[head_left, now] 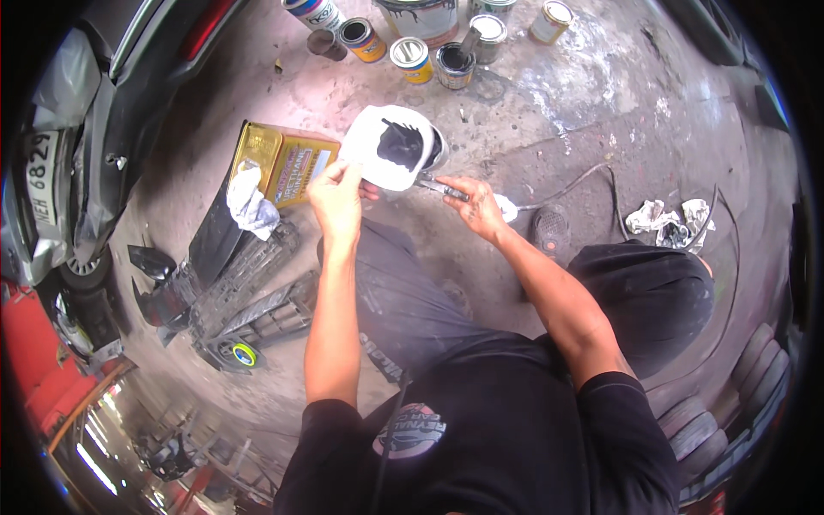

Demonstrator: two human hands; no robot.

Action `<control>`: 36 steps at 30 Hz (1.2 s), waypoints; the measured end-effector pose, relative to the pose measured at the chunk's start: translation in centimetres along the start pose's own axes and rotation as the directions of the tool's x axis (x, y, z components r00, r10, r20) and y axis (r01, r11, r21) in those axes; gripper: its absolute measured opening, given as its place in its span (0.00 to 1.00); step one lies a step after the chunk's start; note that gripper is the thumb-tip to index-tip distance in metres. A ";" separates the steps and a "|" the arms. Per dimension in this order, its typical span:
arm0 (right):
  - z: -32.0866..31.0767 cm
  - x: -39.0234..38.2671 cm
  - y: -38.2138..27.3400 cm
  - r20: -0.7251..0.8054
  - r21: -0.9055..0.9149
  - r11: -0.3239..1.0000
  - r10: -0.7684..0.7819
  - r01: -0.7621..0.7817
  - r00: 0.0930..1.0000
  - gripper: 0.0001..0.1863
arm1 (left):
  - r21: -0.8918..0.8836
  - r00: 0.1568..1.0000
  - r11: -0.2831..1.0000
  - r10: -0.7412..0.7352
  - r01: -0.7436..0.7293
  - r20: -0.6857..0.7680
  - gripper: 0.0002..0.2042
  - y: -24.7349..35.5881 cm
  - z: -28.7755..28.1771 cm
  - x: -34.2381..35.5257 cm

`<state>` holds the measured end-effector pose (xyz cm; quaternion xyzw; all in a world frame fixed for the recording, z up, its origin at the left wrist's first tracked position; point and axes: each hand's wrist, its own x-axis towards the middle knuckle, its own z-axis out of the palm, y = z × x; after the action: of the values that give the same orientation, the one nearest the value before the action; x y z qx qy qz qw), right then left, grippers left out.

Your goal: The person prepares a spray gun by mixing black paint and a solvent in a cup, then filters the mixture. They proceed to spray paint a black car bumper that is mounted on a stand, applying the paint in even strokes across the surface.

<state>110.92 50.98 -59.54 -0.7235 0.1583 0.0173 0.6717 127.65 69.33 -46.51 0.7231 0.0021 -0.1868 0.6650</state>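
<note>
My left hand [336, 199] pinches the near left edge of a white, rounded, shallow piece [365, 142] with wet black paint [400, 144] on it. I cannot tell whether it is a container or a strainer. Just right of it, partly hidden, shows a cup [439, 148]. My right hand [474, 206] is closed round the grey metal handle of what looks like a spray gun [445, 187], right below that cup. Part of the gun is hidden by the hand. A thin hose [566, 199] runs off to the right from near this hand.
A gold rectangular can [283, 163] stands left, a white rag [251, 202] over its corner. Several paint cans [410, 58] and a large bucket [421, 19] stand ahead. Black car parts [249, 296] lie left, beside a car [103, 163]. Crumpled paper [674, 221] lies right.
</note>
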 end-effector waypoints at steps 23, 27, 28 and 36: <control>-1.3 -1.5 2.5 -0.186 -0.128 0.983 -0.152 0.130 0.971 0.29 | 0.146 0.981 0.989 -0.002 -0.027 0.196 0.15 -4.7 14.7 18.7; -2.0 -1.3 1.8 -0.152 -0.157 0.987 -0.053 0.029 0.987 0.31 | 0.089 0.974 0.996 -0.017 -0.003 0.226 0.21 -3.9 13.6 17.0; -2.0 -1.1 1.4 -0.133 -0.142 0.990 -0.022 0.003 0.991 0.31 | 0.164 0.978 0.986 -0.007 -0.028 0.209 0.22 -3.0 12.4 16.3; -1.9 -0.3 0.8 -0.118 -0.210 0.976 -0.079 0.053 0.990 0.25 | 0.691 0.786 0.582 0.617 -0.430 -0.031 0.19 5.4 0.2 3.5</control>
<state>110.11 49.12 -60.04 -0.7938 0.1735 -0.0346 0.5818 132.21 67.66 -42.33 0.8923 -0.1884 0.1308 0.3889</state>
